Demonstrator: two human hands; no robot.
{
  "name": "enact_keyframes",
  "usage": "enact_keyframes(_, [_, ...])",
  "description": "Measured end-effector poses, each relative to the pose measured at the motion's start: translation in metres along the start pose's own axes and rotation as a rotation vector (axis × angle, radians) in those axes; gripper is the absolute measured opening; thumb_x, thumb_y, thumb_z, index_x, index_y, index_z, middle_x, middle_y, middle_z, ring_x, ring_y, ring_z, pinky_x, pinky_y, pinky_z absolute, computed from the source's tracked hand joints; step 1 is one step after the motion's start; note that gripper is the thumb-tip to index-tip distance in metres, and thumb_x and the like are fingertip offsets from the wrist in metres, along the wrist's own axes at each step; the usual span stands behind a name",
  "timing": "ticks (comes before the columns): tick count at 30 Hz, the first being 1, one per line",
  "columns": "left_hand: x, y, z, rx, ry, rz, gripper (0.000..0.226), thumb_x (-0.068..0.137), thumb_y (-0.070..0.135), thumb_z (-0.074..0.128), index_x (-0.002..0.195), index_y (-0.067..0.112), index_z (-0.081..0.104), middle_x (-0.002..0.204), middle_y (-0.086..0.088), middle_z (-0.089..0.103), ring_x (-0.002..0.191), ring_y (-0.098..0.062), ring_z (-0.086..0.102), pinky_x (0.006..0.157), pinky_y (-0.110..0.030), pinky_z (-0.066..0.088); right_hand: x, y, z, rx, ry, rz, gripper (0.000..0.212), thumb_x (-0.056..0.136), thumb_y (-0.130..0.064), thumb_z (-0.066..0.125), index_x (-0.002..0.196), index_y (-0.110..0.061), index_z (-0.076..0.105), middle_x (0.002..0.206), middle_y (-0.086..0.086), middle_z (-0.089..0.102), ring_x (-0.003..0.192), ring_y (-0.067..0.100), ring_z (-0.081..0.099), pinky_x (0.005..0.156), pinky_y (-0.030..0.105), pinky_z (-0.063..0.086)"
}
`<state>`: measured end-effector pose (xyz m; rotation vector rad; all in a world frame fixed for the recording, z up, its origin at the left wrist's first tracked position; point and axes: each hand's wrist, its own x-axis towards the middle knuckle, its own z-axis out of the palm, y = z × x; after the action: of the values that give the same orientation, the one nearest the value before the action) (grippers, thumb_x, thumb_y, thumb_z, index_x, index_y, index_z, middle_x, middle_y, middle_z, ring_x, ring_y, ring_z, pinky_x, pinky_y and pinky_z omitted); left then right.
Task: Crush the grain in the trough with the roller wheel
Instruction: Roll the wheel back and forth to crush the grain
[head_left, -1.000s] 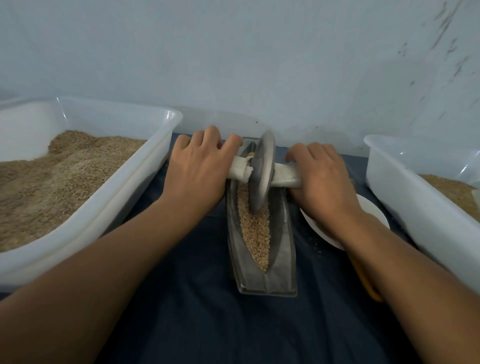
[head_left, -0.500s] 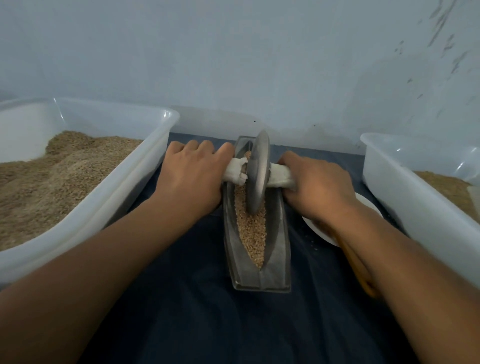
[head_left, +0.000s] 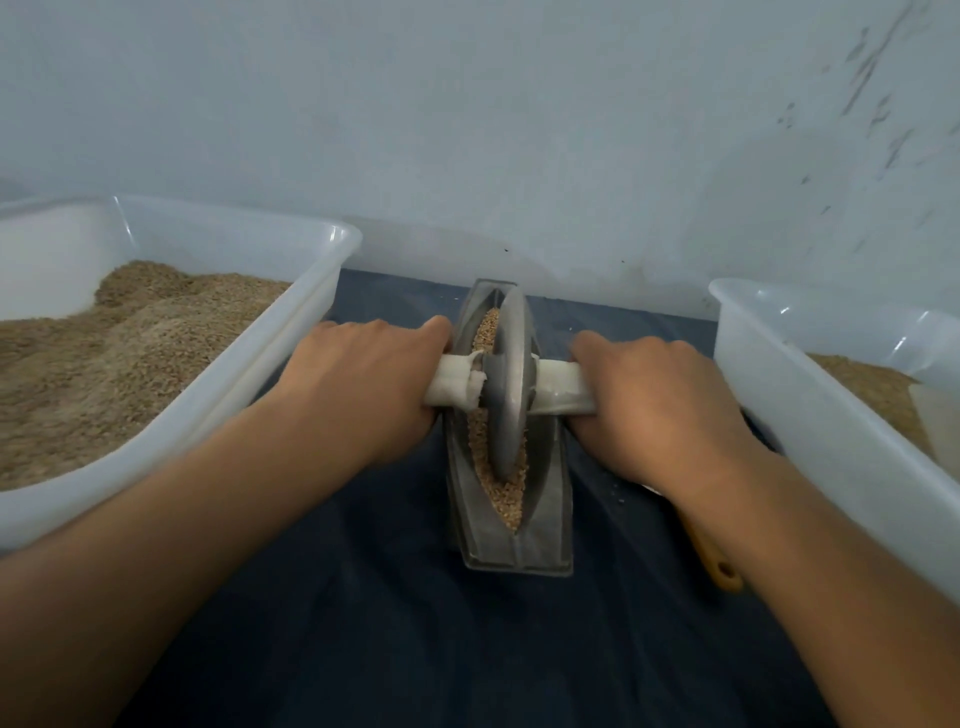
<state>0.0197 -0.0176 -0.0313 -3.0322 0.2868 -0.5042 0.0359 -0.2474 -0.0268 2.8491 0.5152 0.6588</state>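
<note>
The roller wheel (head_left: 511, 384) stands in the grain (head_left: 480, 441) midway along the trough (head_left: 511, 551); your left hand (head_left: 363, 384) and right hand (head_left: 654, 405) curl round its wrapped axle. Press evenly and keep it upright. Grain bins (head_left: 311, 312) flank the trough close to your knuckles

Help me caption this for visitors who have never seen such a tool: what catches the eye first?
Dead centre, a metal roller wheel stands on edge in a narrow trough of grain, the left hand and right hand gripping its cloth-wrapped axle on either side. Flanking them, a white tub on the left holds a heap of similar grain.
</note>
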Motion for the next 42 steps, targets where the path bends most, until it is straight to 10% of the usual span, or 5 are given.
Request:
enact_keyframes(9, [-0.010, 0.010, -0.012, 0.151, 0.050, -0.006, 0.029, 0.092, 0.043, 0.060, 0.099, 0.033, 0.033, 0.078, 0.009, 0.045, 0.073, -0.016, 0.046, 0.065, -0.032, 0.031, -0.003, 0.001, -0.016, -0.026, -0.184, 0.015, 0.016, 0.081, -0.046, 0.060, 0.088, -0.033, 0.052, 0.072, -0.008, 0.052, 0.061, 0.013, 0.046, 0.048, 0.029, 0.029])
enact_keyframes(21, [0.025, 0.005, 0.012, 0.116, 0.075, -0.101, 0.030, 0.087, 0.036, 0.066, 0.106, 0.032, 0.043, 0.071, 0.006, 0.045, 0.064, -0.017, 0.047, 0.058, -0.034, 0.034, 0.023, 0.005, 0.026, 0.128, -0.023, 0.070, 0.020, 0.084, -0.032, 0.059, 0.097, -0.029, 0.044, 0.073, -0.008, 0.051, 0.064, 0.023, 0.052, 0.053, 0.034, 0.039])
enact_keyframes(29, [0.040, 0.000, 0.036, 0.181, 0.273, -0.081, 0.028, 0.089, 0.029, 0.065, 0.111, 0.028, 0.048, 0.074, 0.005, 0.061, 0.060, -0.018, 0.052, 0.063, -0.032, 0.035, 0.043, 0.010, 0.038, 0.132, 0.071, 0.039, 0.027, 0.083, -0.034, 0.064, 0.097, -0.031, 0.041, 0.076, -0.012, 0.042, 0.066, 0.021, 0.045, 0.048, 0.029, 0.018])
enact_keyframes(42, [0.074, -0.005, 0.030, 0.140, 0.176, -0.079, 0.038, 0.088, 0.030, 0.064, 0.123, 0.032, 0.049, 0.102, 0.003, 0.066, 0.090, -0.024, 0.065, 0.069, -0.035, 0.038, 0.093, 0.027, 0.028, 0.322, -0.484, -0.017, 0.020, 0.074, -0.026, 0.071, 0.087, -0.030, 0.057, 0.083, -0.007, 0.065, 0.074, 0.013, 0.061, 0.059, 0.030, 0.044])
